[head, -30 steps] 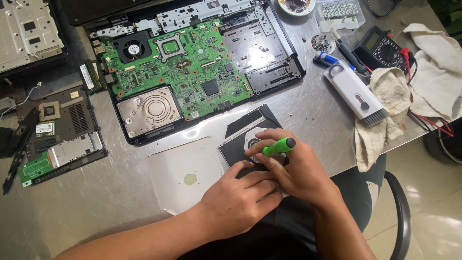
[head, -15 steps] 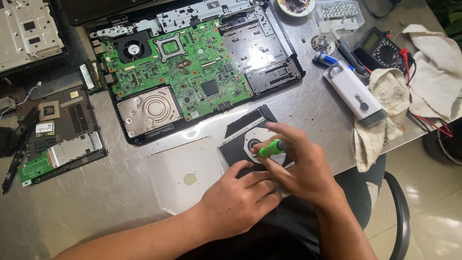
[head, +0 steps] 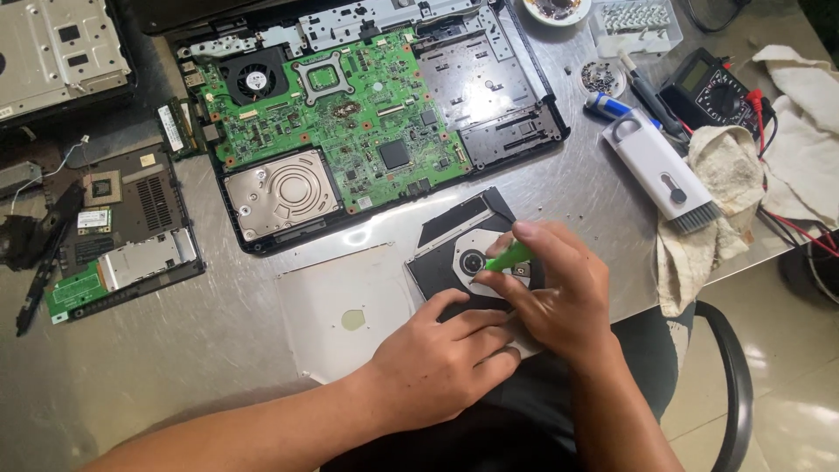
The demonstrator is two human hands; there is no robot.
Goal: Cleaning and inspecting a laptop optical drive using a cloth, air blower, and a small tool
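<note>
Now right hand curled, green screwdriver upright

The right hand holds a green screwdriver over the opened disc drive on the metal table. The left hand presses the drive's near edge. An open laptop lies behind.

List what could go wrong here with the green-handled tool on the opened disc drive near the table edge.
1. The right hand works a green-handled tool on the opened optical drive; a slip might scratch its exposed inner parts.
2. The drive sits close to the table's front edge, steadied only by the left hand; it may slide off.
3. Small loose screws lie unprotected nearby and could scatter.
</note>
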